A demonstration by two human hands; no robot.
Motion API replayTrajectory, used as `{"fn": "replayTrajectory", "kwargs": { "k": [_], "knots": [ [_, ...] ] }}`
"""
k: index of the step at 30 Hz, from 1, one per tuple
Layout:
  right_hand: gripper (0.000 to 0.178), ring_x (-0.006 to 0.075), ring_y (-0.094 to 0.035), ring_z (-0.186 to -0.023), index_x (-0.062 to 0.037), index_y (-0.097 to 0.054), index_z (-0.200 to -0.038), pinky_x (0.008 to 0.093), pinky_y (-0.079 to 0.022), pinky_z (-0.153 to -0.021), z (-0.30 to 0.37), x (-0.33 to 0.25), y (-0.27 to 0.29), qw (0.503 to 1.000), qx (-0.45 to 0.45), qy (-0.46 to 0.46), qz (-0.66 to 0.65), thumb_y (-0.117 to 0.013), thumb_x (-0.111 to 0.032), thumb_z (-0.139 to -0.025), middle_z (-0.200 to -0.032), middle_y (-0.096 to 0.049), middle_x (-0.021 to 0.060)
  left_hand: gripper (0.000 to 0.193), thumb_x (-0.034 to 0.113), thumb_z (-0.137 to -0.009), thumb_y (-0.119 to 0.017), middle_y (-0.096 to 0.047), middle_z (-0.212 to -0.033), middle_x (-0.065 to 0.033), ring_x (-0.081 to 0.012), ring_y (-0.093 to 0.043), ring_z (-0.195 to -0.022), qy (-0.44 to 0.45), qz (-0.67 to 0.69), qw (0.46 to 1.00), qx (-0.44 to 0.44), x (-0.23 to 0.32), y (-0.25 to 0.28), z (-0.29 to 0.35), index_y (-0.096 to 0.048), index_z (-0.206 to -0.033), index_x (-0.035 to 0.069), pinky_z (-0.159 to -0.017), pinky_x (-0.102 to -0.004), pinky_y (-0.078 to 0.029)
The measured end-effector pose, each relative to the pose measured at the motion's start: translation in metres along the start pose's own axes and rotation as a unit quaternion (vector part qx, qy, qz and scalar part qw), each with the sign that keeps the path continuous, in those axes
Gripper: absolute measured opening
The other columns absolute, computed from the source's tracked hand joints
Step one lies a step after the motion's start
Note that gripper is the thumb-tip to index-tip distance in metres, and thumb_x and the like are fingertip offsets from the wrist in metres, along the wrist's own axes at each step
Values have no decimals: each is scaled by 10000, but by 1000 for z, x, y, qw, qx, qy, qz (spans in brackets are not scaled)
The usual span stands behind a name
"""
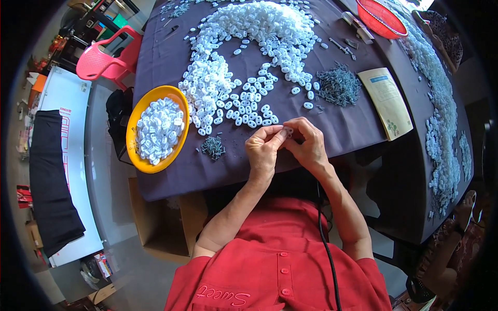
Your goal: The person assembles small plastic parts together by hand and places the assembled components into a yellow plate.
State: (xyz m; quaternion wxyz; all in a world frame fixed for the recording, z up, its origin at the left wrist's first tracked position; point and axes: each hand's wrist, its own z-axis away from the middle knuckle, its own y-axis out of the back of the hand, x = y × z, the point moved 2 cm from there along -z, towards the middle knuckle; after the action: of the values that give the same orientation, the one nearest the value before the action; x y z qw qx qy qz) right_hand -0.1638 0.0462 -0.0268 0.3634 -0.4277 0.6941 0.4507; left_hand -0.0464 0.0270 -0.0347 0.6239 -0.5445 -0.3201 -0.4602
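Close to the near edge of the dark cloth-covered table [332, 136], my left hand [262, 150] and my right hand [309, 144] meet, fingertips pinched together. Between them is a small white oval piece with two holes [289, 132], partly covered by the fingers. Just beyond my hands lie loose white two-holed pieces [251, 101], which run back into a large heap [262, 23]. A pile of small grey-blue slivers [340, 85] sits beyond my right hand, and a smaller pile [212, 148] lies left of my left hand.
A yellow bowl [147, 166] full of white pieces stands at the table's left edge. To the right are a cream booklet [385, 101], a red basket [386, 30] and another table with more pieces [441, 124]. Another person's arm [446, 254] shows at far right. A pink chair [104, 61] stands back left.
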Motion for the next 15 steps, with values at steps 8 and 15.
{"fn": "replayTrajectory", "kwargs": {
  "k": [8, 15],
  "knots": [
    [261, 175, -624, -704, 2, -597, -918, 260, -498, -612, 1, 0, 2, 1000, -6, 2, -28, -695, -15, -677, -841, -599, 91, 77, 14, -806, -621, -630, -791, -36, -59, -559, -644, -20, -48, 999, -5, 8, 1, 0, -645, -867, -25, -601, -193, -491],
    [264, 173, -622, -711, 5, -599, -925, 258, -496, -609, 0, -3, 2, 1000, -19, 9, -21, -695, -17, -680, -860, -601, 88, 64, 21, -791, -636, -626, -745, -11, -48, -544, -626, -60, -83, 995, 0, 6, 6, -3, -652, -838, -19, -567, -186, -474]
  ]
}}
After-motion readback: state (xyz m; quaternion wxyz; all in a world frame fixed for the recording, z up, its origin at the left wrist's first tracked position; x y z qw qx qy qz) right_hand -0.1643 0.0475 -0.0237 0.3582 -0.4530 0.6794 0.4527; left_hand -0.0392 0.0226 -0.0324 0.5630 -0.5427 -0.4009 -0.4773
